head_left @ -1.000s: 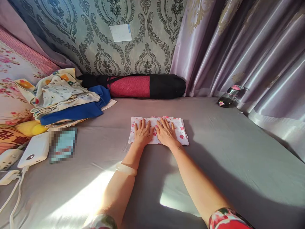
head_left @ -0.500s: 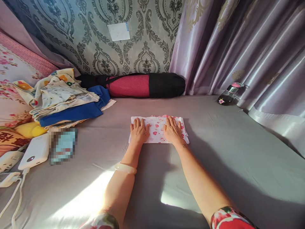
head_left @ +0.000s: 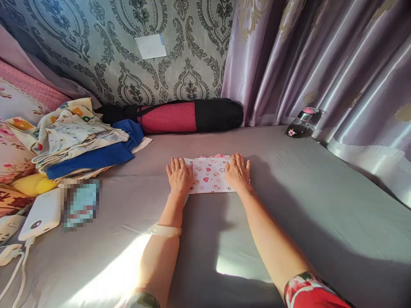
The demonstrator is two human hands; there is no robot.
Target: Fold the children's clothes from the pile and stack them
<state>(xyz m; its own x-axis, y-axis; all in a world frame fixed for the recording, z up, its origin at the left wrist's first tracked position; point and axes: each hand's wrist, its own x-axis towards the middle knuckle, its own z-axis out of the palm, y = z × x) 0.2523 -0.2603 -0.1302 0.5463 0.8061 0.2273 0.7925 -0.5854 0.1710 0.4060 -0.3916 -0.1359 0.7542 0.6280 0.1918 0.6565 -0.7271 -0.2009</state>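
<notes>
Folded cloth (head_left: 208,176): long axis left-right, flat between spread hands.

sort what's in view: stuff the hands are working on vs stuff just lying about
In hand:
- printed cloth, folded flat, left hand and right hand spread at its ends
- grey sheet under it

Lying about, apparently:
- clothes pile
- red-and-black bag
- bottle
- white device with cable
- pixelated item, unclear
</notes>
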